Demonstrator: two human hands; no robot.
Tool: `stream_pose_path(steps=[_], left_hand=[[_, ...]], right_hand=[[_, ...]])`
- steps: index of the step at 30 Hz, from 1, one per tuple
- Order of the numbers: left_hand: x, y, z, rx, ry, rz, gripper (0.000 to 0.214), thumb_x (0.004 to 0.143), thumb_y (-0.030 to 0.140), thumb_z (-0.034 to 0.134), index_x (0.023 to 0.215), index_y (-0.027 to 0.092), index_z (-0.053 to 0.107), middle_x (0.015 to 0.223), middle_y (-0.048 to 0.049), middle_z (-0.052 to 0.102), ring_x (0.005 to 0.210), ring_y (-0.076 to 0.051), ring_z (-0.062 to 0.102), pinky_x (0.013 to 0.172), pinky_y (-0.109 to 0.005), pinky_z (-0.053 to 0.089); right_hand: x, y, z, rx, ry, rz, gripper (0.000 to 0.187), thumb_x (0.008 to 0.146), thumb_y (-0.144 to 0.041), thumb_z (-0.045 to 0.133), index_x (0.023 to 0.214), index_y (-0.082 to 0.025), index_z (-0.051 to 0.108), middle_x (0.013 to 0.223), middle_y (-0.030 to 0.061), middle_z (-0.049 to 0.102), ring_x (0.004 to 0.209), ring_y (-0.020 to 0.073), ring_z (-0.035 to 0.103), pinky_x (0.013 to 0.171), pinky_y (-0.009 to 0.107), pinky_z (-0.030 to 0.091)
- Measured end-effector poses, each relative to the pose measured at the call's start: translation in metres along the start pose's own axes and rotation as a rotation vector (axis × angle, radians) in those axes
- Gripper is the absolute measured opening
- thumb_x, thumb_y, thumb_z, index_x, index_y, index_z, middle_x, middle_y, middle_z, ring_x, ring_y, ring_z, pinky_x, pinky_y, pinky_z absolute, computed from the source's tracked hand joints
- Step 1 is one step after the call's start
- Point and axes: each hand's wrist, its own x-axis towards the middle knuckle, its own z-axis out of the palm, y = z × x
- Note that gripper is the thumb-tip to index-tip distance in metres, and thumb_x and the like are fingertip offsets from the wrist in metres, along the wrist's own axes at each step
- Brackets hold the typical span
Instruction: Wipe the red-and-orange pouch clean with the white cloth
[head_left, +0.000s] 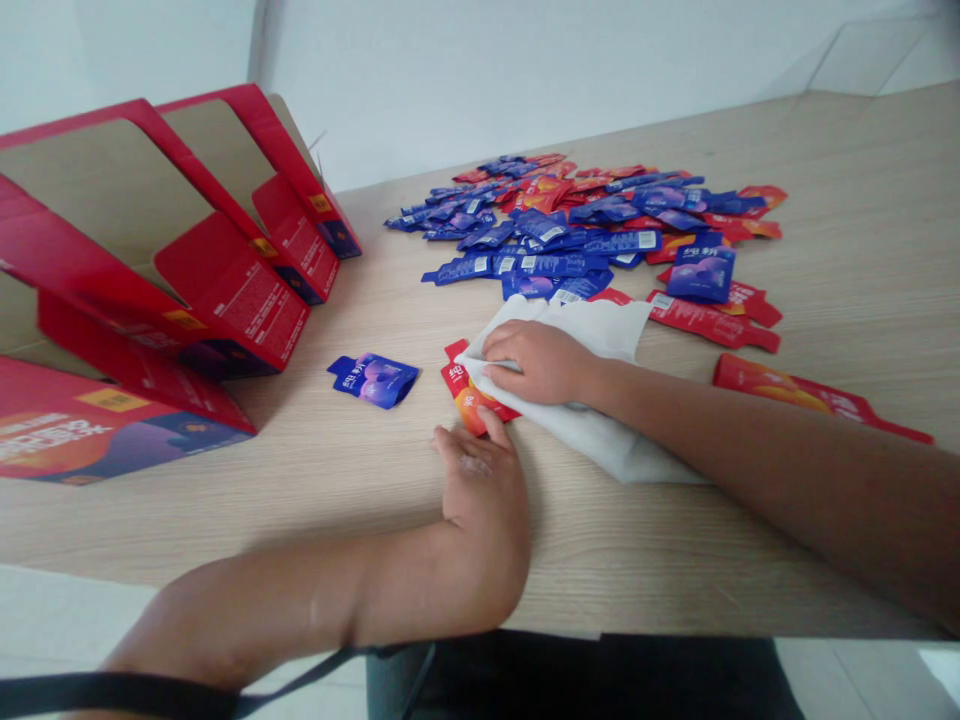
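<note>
My right hand [544, 362] is closed on a white cloth [600, 330], its fingers bunching the fabric's left part. Under the cloth's left edge lies a red and orange spouted pouch [469, 398], partly covered by it. Just in front of that pouch is my left hand [484, 470], with its visible fingers spread and a fingertip touching the pouch's near edge. To the left, apart from both hands, a blue pouch [375, 380] with purple round shapes rests on the table.
A heap of blue and red pouches [547, 230] spreads across the table [360, 500] behind the cloth. Another red pouch [817, 395] lies behind my right forearm. Three open red cardboard boxes [240, 290] stand in a row at left. A clear panel [870, 60] leans at the back right.
</note>
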Motion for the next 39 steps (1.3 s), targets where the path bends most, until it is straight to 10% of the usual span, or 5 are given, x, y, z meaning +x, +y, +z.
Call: stream_pose_path(steps=[39], left_hand=[[-0.0006, 0.0001, 0.0015, -0.057, -0.034, 0.001, 0.051, 0.083, -0.002, 0.026, 0.130, -0.003, 0.047, 0.091, -0.0246, 0.071, 0.091, -0.025, 0.069, 0.096, -0.044, 0.046]], right_hand=[[-0.0005, -0.0003, -0.0007, 0.016, 0.004, -0.083, 0.025, 0.087, -0.023, 0.048, 0.080, -0.012, 0.069, 0.097, 0.0112, 0.068, 0.093, 0.0206, 0.059, 0.087, 0.035, 0.044]])
